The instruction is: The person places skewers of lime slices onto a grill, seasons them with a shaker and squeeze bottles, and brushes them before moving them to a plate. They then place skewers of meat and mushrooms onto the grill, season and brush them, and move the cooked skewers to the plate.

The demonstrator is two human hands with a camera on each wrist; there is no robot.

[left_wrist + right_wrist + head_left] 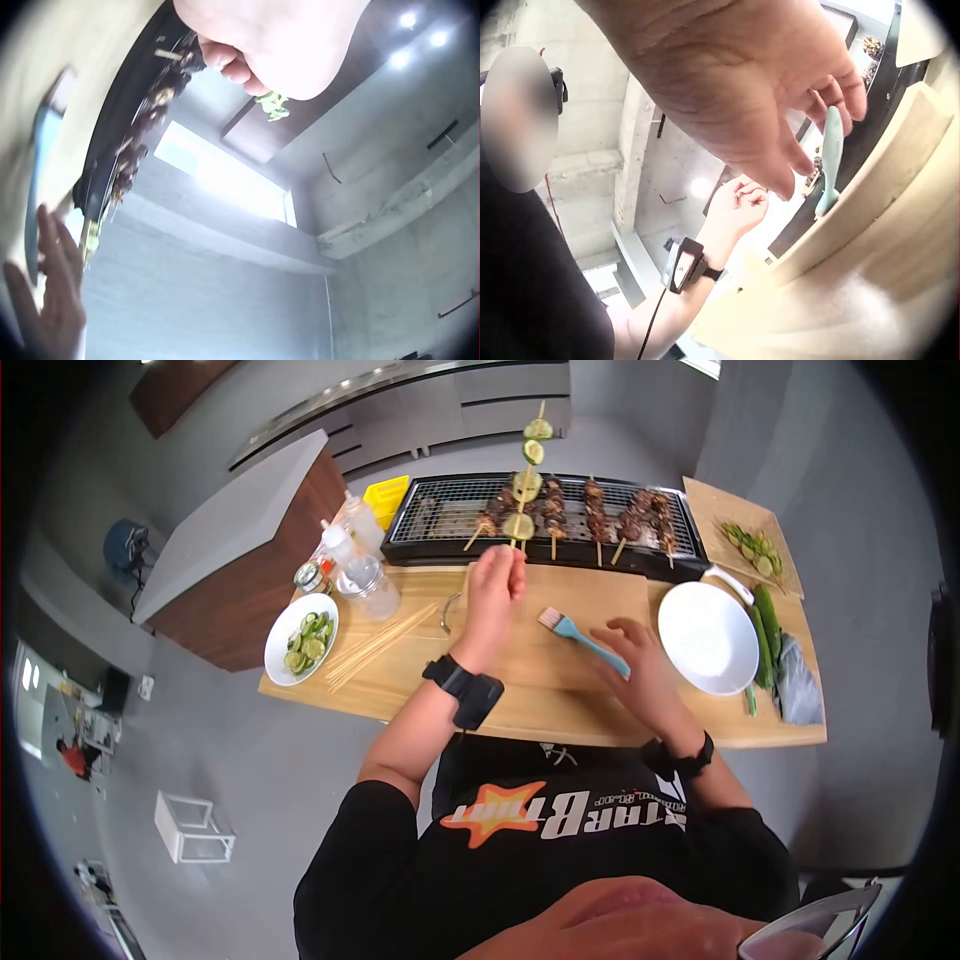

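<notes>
My left hand (490,595) grips the lower end of a wooden skewer threaded with green vegetable slices (526,485), raised in front of the grill. In the left wrist view the fingers of this hand (277,37) are curled in, and a bit of green (273,106) shows beyond them. My right hand (645,675) is beside a blue-handled basting brush (595,645) on the table. Its fingers are spread and loosely bent near the brush handle. In the right wrist view the brush (831,161) shows past the fingertips.
Several meat skewers (596,520) lie on the black grill (440,548). Bare sticks (380,645), a bowl of slices (274,650), squeeze bottles (338,542) and a jug (375,600) are at left. Rightward are a white bowl (708,635), cucumbers (768,622) and a board (725,510) with vegetable skewers.
</notes>
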